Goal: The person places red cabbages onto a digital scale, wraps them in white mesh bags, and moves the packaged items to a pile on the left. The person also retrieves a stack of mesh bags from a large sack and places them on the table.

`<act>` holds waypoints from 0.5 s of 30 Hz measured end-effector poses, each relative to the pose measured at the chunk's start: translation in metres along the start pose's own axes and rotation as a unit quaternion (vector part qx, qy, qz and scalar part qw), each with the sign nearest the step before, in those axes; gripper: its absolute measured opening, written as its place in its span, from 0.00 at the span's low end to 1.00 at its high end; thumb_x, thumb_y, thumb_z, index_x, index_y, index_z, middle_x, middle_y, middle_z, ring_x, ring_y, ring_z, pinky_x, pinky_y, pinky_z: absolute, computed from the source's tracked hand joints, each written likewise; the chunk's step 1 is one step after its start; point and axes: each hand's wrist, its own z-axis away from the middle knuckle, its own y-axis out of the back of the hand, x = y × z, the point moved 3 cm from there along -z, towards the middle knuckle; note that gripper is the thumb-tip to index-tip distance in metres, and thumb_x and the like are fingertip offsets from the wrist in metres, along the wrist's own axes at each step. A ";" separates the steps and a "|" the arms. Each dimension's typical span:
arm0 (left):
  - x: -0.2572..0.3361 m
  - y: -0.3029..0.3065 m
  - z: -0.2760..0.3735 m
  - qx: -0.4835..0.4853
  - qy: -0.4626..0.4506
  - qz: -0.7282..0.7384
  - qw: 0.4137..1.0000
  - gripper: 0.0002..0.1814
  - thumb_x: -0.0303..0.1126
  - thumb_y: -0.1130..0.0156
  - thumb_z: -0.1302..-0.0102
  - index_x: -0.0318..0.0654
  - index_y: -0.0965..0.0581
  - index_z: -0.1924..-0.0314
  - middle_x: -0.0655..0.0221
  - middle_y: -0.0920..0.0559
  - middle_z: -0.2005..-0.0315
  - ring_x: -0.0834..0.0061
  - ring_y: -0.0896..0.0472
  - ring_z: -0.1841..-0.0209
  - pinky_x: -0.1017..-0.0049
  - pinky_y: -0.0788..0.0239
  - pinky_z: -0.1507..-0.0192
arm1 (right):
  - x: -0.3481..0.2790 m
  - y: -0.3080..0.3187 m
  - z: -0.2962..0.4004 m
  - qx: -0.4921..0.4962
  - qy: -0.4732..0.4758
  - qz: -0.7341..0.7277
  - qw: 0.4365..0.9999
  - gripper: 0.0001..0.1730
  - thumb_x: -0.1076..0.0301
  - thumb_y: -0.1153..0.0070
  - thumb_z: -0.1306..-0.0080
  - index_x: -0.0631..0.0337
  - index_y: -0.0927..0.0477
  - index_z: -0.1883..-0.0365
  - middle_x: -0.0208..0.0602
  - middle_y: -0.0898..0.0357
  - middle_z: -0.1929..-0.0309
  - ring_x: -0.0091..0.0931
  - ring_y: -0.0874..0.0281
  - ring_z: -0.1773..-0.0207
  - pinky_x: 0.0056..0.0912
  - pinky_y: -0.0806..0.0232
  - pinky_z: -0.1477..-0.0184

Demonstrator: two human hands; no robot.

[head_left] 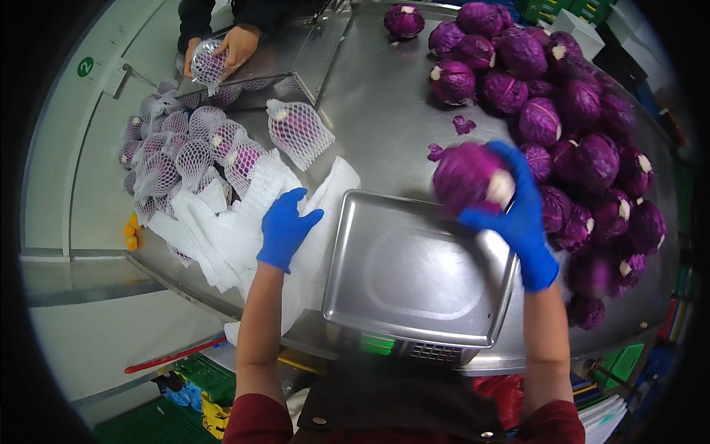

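My right hand (513,208), in a blue glove, grips a red cabbage (467,177), blurred by motion, above the upper right corner of a steel weighing-scale tray (410,272). My left hand (288,227), also gloved in blue, is over white foam net sleeves (222,244) with thumb and forefinger apart; whether it touches them I cannot tell. Beyond it lies a cabbage in a white foam net (297,130). Many netted cabbages (191,158) are heaped at the left. Bare red cabbages (577,155) form a large pile on the right.
At the upper left, a co-worker's hands (238,50) hold a netted cabbage beside a steel box-like fixture (260,66) on the steel table (366,111). Loose cabbage leaf scraps (463,125) lie near the pile. Green crates (208,377) stand below the table's left edge.
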 end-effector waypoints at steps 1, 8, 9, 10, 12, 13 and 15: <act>0.000 -0.006 -0.003 -0.017 0.007 -0.005 1.000 0.21 0.37 0.31 0.47 0.42 0.21 0.52 0.68 0.18 0.68 0.72 0.21 0.69 0.73 0.29 0.64 | -0.019 -0.007 0.022 -0.025 0.060 0.085 0.994 0.53 0.61 0.22 0.62 0.59 0.35 0.37 0.44 0.34 0.38 0.38 0.35 0.35 0.39 0.42 0.34; -0.016 -0.003 0.005 -0.009 0.024 -0.014 1.000 0.12 0.31 0.35 0.47 0.45 0.19 0.60 0.67 0.17 0.70 0.70 0.20 0.68 0.70 0.29 0.63 | -0.049 -0.048 0.116 -0.079 -0.033 0.221 0.971 0.50 0.59 0.25 0.62 0.46 0.33 0.38 0.49 0.39 0.36 0.47 0.37 0.36 0.46 0.37 0.39; -0.014 0.003 0.007 0.028 0.017 -0.012 0.999 0.11 0.30 0.36 0.46 0.44 0.19 0.60 0.66 0.17 0.70 0.70 0.20 0.68 0.71 0.29 0.64 | -0.049 -0.048 0.120 -0.053 -0.054 0.215 0.974 0.51 0.59 0.25 0.61 0.47 0.35 0.37 0.50 0.39 0.36 0.47 0.38 0.36 0.47 0.37 0.39; -0.012 0.008 0.009 0.065 0.011 -0.009 0.998 0.10 0.30 0.38 0.45 0.43 0.19 0.61 0.65 0.17 0.70 0.70 0.19 0.69 0.71 0.29 0.64 | -0.045 -0.046 0.123 -0.043 -0.049 0.217 0.974 0.54 0.58 0.25 0.61 0.50 0.38 0.34 0.51 0.42 0.33 0.47 0.40 0.34 0.46 0.39 0.37; -0.015 0.014 0.014 0.102 0.009 0.010 0.995 0.10 0.29 0.40 0.44 0.42 0.20 0.60 0.65 0.17 0.69 0.70 0.20 0.69 0.72 0.29 0.63 | -0.043 -0.048 0.126 -0.008 -0.028 0.192 0.981 0.56 0.57 0.25 0.60 0.52 0.40 0.33 0.52 0.44 0.32 0.46 0.41 0.33 0.46 0.41 0.35; -0.016 0.019 0.017 0.120 0.009 0.019 0.992 0.10 0.28 0.41 0.43 0.42 0.20 0.60 0.65 0.17 0.69 0.70 0.20 0.69 0.73 0.29 0.63 | -0.046 -0.048 0.127 0.009 -0.016 0.179 0.984 0.57 0.57 0.25 0.59 0.53 0.41 0.32 0.52 0.45 0.31 0.46 0.42 0.32 0.45 0.42 0.35; -0.019 0.038 0.026 0.192 -0.024 0.027 0.981 0.10 0.27 0.42 0.43 0.40 0.20 0.59 0.64 0.18 0.68 0.70 0.20 0.68 0.74 0.29 0.62 | -0.062 -0.044 0.132 0.062 0.025 0.190 0.979 0.52 0.60 0.27 0.54 0.57 0.40 0.32 0.49 0.45 0.31 0.43 0.42 0.31 0.43 0.44 0.33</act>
